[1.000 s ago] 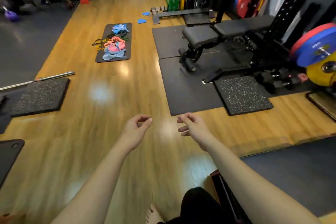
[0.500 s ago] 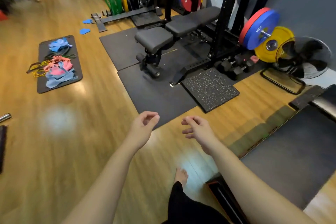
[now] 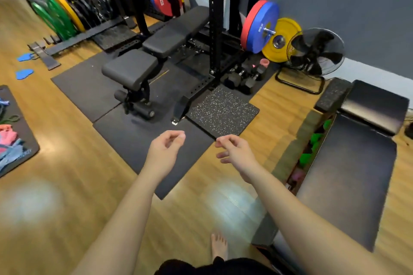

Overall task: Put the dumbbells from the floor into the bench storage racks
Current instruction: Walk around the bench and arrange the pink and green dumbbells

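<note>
hands reaching forward over the wooden floor (image 3: pixel 67 163): left hand (image 3: pixel 164 152) and right hand (image 3: pixel 237 152) loosely curling their fingers, holding nothing. dumbbells (image 3: pixel 242 78) are lying on the floor beside the black rack post (image 3: pixel 215 29).

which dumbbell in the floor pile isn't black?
The pink dumbbell, at the far end of the pile by the yellow plate. The others are black.
</note>
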Tool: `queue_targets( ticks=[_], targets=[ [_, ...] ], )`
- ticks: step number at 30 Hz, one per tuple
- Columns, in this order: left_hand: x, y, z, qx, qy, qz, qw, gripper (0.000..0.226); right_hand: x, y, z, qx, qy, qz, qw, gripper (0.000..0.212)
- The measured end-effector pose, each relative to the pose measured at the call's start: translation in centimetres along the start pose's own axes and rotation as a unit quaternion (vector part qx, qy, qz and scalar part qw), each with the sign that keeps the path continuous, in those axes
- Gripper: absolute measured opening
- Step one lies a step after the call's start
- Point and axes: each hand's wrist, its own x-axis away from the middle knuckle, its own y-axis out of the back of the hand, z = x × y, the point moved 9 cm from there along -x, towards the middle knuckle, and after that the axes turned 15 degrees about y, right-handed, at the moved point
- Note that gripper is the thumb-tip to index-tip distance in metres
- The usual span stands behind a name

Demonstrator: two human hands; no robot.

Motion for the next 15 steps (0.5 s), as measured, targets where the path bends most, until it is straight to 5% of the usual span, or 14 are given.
queue_targets(
  ticks=[15],
  targets=[
    [-18.1, -8.5, -8.8, -0.087, -0.033, 0.202, 0.975, 0.01, -11.1, 3.3, 1.7, -0.007, -0.016, -0.175, 0.984, 0.027]
  ],
)
